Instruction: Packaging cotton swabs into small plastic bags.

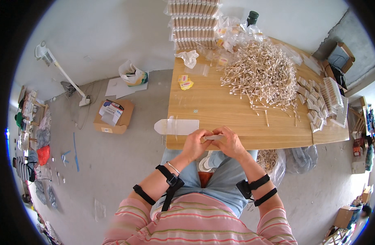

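At the table's front edge, my left hand (195,143) and my right hand (231,143) meet with fingers pinched closed. Between them they hold a small, flat, whitish strip (214,137); its exact kind is too small to make out. Just left of my hands lies a white card (183,127) with a pointed left end that sticks out past the table's side. A big loose heap of cotton swabs (265,73) covers the right back of the table. Small yellow labels (186,84) rest toward the left.
Bagged bundles of swabs (193,24) are stacked at the back beside clear plastic bags (232,30). Small white packs (314,100) lie at the right. On the floor are a cardboard box (114,116), a vacuum cleaner (65,73) and a bag of swabs (277,165) under the table.
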{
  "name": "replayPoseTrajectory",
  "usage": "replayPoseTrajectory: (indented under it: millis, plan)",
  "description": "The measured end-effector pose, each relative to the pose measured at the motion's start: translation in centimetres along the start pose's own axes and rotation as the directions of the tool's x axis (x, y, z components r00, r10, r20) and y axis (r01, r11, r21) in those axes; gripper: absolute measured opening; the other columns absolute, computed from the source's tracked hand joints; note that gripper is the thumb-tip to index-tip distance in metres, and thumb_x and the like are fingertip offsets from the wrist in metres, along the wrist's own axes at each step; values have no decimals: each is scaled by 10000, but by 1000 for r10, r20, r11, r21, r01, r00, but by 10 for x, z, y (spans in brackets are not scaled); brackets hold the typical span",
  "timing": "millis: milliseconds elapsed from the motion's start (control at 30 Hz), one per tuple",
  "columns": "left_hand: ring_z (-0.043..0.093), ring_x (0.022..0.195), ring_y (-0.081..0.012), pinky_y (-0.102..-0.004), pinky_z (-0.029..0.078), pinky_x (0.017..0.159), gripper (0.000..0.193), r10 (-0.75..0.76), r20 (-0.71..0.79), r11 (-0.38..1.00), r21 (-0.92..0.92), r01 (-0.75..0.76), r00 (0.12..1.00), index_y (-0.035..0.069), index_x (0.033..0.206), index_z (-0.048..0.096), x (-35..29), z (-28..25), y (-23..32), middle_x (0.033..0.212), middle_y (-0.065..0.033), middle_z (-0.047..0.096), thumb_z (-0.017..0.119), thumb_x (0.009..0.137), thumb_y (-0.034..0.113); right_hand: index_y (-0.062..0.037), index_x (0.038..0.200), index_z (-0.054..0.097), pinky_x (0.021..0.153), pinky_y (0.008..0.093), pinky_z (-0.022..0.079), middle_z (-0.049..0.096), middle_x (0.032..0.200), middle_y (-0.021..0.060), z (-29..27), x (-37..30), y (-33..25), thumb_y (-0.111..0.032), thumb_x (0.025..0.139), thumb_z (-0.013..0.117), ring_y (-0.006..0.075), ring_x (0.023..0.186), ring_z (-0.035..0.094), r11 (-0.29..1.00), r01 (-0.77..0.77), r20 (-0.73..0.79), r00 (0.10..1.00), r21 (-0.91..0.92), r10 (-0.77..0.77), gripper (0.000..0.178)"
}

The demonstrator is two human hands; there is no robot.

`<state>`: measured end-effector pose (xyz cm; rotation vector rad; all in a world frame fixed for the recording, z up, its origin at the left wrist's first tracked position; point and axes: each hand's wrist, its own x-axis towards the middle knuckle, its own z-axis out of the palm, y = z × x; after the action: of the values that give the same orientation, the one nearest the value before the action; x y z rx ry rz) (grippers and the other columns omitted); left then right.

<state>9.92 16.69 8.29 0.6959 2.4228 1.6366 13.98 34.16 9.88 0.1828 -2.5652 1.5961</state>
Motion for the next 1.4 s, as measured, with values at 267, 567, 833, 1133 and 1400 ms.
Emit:
replayPoseTrajectory:
  millis: [267, 567, 833, 1133, 1400]
  plan:
    - [689, 862, -234, -316, 535, 730, 164, -127, 58, 985, -107, 132, 990, 4, 962, 680, -1, 1, -5, 955, -158, 699, 702, 807, 53, -18, 881, 634, 752, 340, 495, 644, 853, 112, 0, 1, 10, -51, 691, 801, 278, 857, 645, 999, 17, 1, 1000, 32, -17, 255]
    - [674, 910, -160, -279, 548, 779, 175, -20, 92, 993, -118, 31, 996, -28, 999, 681, -2, -7, -6, 982, -122, 704, 699, 838, 39, -38, 907, 700, 782, 306, 505, 679, 904, 102, 1, -4, 17, -49, 716, 789, 237, 873, 655, 979, -98, -1, 995, 178, 100, 211]
    - [670, 790, -268, -318, 528, 670, 55, 167, -84, 985, 46, -163, 982, 3, 901, 656, 2, 1, 5, 911, -133, 687, 670, 851, 21, -27, 805, 683, 679, 336, 493, 669, 788, 96, 7, 1, 8, -16, 744, 751, 250, 765, 622, 997, 80, -156, 985, 2, -79, 92]
    - [610, 743, -132, -264, 484, 635, 67, 15, -45, 991, -134, -21, 999, -17, 906, 618, -3, 8, -4, 834, -63, 645, 605, 908, 49, -19, 781, 660, 668, 298, 468, 636, 759, 87, 7, 1, 17, -52, 766, 731, 221, 736, 601, 999, -4, -107, 994, 52, 10, 79]
    - [522, 733, -35, -168, 397, 617, 162, -266, 202, 808, -487, 332, 943, 3, 972, 648, 7, -1, -13, 793, 25, 611, 596, 944, 154, -21, 799, 659, 740, 302, 455, 629, 781, 37, 2, 7, 28, -79, 805, 691, 140, 817, 569, 800, -350, 130, 935, 487, 329, 67]
